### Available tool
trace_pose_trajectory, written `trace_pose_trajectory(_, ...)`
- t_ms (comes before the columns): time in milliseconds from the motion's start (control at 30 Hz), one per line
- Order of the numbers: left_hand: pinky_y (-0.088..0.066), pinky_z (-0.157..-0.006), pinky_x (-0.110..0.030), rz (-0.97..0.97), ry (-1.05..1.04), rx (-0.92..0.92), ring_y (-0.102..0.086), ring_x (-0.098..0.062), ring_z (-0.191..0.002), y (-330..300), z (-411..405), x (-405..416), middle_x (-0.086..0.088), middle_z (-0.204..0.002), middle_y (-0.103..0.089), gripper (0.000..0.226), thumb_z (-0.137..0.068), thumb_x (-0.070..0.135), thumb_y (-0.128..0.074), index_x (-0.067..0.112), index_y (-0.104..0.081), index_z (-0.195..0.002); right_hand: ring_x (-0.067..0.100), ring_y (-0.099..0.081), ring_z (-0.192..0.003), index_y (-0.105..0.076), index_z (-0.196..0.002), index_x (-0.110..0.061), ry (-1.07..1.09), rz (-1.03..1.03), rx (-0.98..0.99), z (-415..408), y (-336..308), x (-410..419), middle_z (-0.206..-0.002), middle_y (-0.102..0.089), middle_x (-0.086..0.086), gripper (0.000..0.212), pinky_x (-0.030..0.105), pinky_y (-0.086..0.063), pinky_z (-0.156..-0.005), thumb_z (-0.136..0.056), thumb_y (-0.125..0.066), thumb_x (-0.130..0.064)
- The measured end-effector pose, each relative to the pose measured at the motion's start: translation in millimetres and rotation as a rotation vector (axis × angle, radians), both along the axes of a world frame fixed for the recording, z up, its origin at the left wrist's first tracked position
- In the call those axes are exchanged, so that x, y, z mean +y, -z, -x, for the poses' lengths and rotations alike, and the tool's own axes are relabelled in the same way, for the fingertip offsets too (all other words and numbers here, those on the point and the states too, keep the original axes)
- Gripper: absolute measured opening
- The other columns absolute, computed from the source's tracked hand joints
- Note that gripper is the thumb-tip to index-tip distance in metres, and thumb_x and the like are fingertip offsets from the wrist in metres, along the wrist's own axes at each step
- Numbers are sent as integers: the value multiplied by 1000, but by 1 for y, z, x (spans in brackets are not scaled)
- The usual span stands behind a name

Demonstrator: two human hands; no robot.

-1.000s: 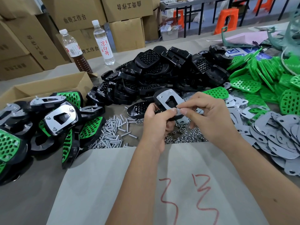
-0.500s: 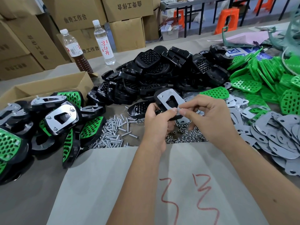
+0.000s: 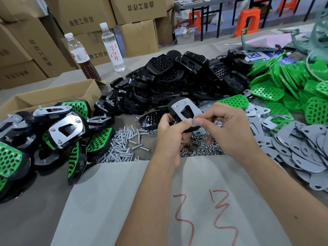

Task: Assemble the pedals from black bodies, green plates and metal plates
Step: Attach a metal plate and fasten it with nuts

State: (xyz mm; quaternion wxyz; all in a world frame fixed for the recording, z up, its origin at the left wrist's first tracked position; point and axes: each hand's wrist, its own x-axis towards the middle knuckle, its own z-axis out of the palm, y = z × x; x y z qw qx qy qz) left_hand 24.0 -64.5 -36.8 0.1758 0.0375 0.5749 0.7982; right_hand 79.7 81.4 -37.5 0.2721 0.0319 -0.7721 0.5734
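Both hands' grip (image 3: 192, 122) round pedal (image 3: 184, 110)

Bright, even light – sharp, wide-angle edge bending

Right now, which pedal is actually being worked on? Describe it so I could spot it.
Start at the big heap of black bodies mid-table and come toward the paper sheet. Just above the sheet, the pedal is lifted off the table between the left hand and right hand, metal plate up; the others lie loose.

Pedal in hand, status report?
Left hand grips pedal, metal plate up. Right hand pinches its near corner. Nothing in the way.
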Motion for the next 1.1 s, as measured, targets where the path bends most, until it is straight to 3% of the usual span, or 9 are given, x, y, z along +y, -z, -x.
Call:
trace_pose_trajectory(167,-32,-51,-25,-2,-31,-23,-37,-10,-48,2,0,0,-1,-76,-64,27,-85,6,-73,13,-53,-102,18,-60,-65,-82,-90,-13,-46,63,-4,1,1,3,-80,-59,12,11,35,-57,-45,-87,-82,-3)
trace_pose_trajectory(300,-39,-54,-24,79,-68,46,-47,-7,-49,0,-3,3,3,-79,-68,33,-72,20,-74,18,-56,-99,23,-63,-64,-83,-90,-14,-31,-41,-4,1,-1,4,-82,-61,8,16,34,-59,-45,-87,-81,2)
trace_pose_trajectory(467,-50,-55,-23,155,-170,175,-72,-22,-84,2,-8,7,-11,-101,-77,29,-81,14,-75,24,-60,-103,20,-63,-52,-82,-83,-13,34,-110,-24,0,-4,4,-74,-60,-3,11,21,-52,-42,-82,-86,-2)
trace_pose_trajectory(700,-59,-62,-35,154,-203,235,-75,-30,-93,2,-11,9,-8,-99,-77,29,-76,21,-73,27,-59,-101,19,-59,-53,-79,-78,-10,113,-158,22,-1,-1,2,-72,-61,4,10,21,-49,-39,-82,-88,-9)
trace_pose_trajectory(767,-61,-61,-42,148,-187,224,-75,-30,-88,1,-11,9,-9,-98,-76,30,-75,21,-73,27,-59,-101,19,-57,-55,-77,-77,-11,138,-223,51,0,-1,3,-70,-61,0,13,29,-51,-39,-82,-89,-13)
trace_pose_trajectory(867,-56,-53,-34,120,-160,181,-70,-19,-73,-1,-11,8,-8,-94,-75,31,-73,20,-72,24,-59,-101,19,-59,-65,-79,-79,-13,132,-332,84,2,-2,4,-73,-61,-7,10,40,-54,-48,-84,-88,-16)
trace_pose_trajectory(1100,-42,-43,-18,71,-180,129,-51,-2,-46,-1,-9,5,-1,-82,-67,23,-88,5,-72,17,-56,-101,19,-66,-70,-84,-96,-9,91,-392,116,4,1,4,-82,-67,0,6,41,-58,-56,-92,-79,-11)
